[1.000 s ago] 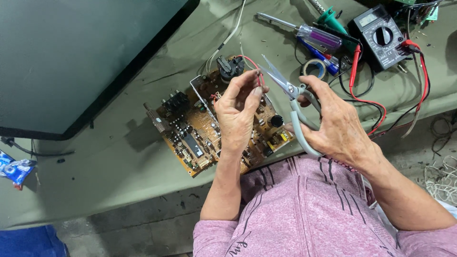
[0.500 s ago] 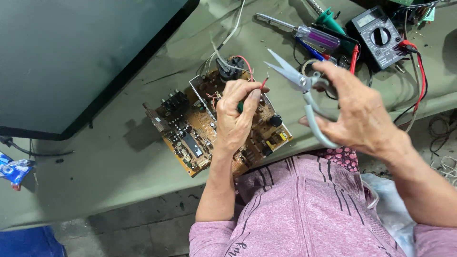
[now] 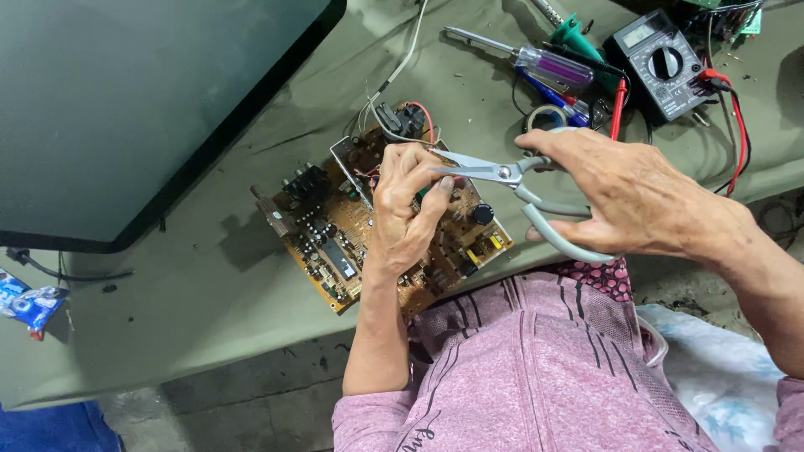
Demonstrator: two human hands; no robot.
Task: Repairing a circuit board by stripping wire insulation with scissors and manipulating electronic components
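A brown circuit board [image 3: 335, 230] with many small parts lies on the olive-green cloth [image 3: 167, 310]. My left hand [image 3: 406, 209] rests on the board, its fingers pinching something small near the middle; what it pinches is hidden. My right hand [image 3: 624, 197] holds grey-handled scissors [image 3: 511, 180] with the blades slightly apart. The blade tips point left and reach the fingertips of my left hand.
A large dark screen panel [image 3: 142, 109] lies at the upper left. Behind the board are a purple-handled screwdriver [image 3: 548, 63], a green-handled tool [image 3: 574, 33], a tape roll [image 3: 544, 117] and a black multimeter [image 3: 662, 63] with red leads [image 3: 737, 109]. A blue packet [image 3: 25, 301] lies at the left edge.
My right hand has swung the scissors from pointing up and away to pointing left, bringing the blade tips to my left fingers. My left hand stays on the board.
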